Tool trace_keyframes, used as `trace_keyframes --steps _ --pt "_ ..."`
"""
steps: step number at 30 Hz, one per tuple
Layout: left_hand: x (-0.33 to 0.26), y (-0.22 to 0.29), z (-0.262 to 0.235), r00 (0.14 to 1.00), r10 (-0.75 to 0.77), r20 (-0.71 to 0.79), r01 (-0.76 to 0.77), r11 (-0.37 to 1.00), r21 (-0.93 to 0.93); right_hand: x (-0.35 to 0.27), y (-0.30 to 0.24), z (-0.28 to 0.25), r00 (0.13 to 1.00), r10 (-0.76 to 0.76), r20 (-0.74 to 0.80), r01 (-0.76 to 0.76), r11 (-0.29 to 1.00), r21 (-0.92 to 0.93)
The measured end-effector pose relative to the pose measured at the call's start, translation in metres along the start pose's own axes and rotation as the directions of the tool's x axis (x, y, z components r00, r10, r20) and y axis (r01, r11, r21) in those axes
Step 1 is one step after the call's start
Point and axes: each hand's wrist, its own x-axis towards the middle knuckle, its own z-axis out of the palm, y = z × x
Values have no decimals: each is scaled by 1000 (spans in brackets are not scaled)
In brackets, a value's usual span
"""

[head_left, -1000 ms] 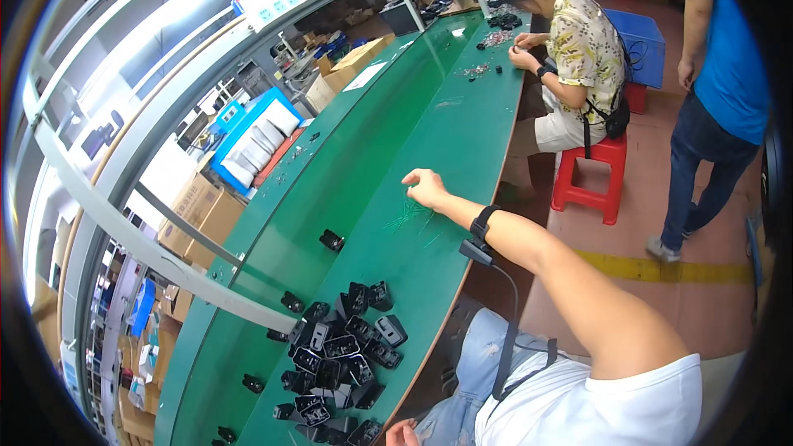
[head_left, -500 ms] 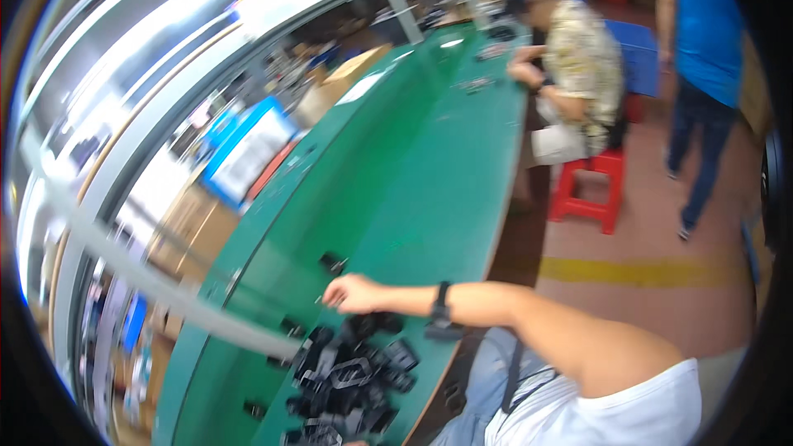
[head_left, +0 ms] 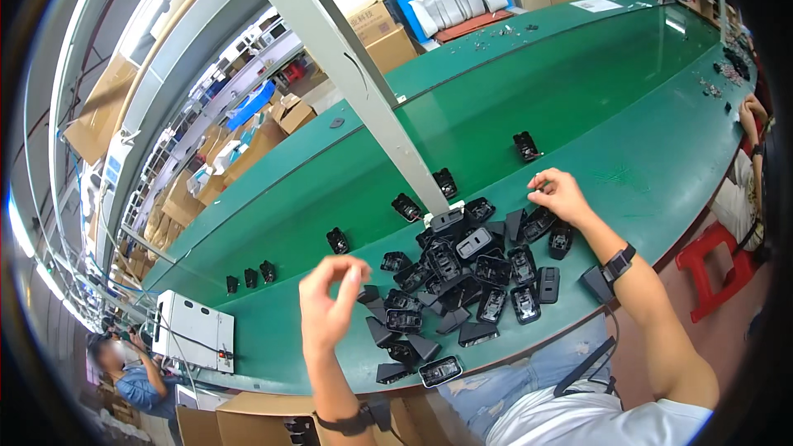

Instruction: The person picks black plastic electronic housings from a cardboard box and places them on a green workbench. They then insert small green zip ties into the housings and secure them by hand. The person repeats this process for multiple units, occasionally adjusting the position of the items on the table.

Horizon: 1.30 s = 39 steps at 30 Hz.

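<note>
My left hand (head_left: 327,306) is raised at the left side of a pile of black plastic housings (head_left: 446,263). Its fingers are curved, with a gap between them and the thumb, and nothing shows in them. Over the pile's far right edge, my right hand (head_left: 558,196) has loosely bent fingers, thumb and forefinger a little apart; I see no part in it. Just beyond it a black housing (head_left: 525,146) lies alone on the green belt (head_left: 487,153). Some housings in the pile lie with their hollow insides up; others show flat grey-edged faces.
Several single housings, one of them a black housing (head_left: 337,240), lie along the belt. A grey post (head_left: 347,58) rises behind the pile. A white machine box (head_left: 194,332) stands left, an open carton (head_left: 256,413) below. A person sits at the right by a red stool (head_left: 712,268).
My view has swung left, bringing the white box and carton into sight. My left hand has come fully into view, raised beside the pile. My right hand is still near the pile's far edge.
</note>
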Motion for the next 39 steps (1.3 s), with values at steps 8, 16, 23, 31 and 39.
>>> trace_keyframes --steps 8,16,23,31,39 --pt "13 -19 36 974 -170 151 116 943 312 7 -4 -17 999 -31 -13 29 994 -107" --pt "26 20 157 894 145 424 -370 773 516 4 -2 -14 998 43 -54 -48 994 -97" --pt "93 -1 225 785 -100 611 -414 648 639 5 -5 -13 1000 -26 -3 25 973 -231" --pt "116 -9 246 671 -201 714 -411 700 584 2 -10 -10 999 47 -24 -48 997 -52" --pt "35 39 165 959 102 264 -125 990 71 -3 -23 -3 1000 -7 -7 8 983 182"
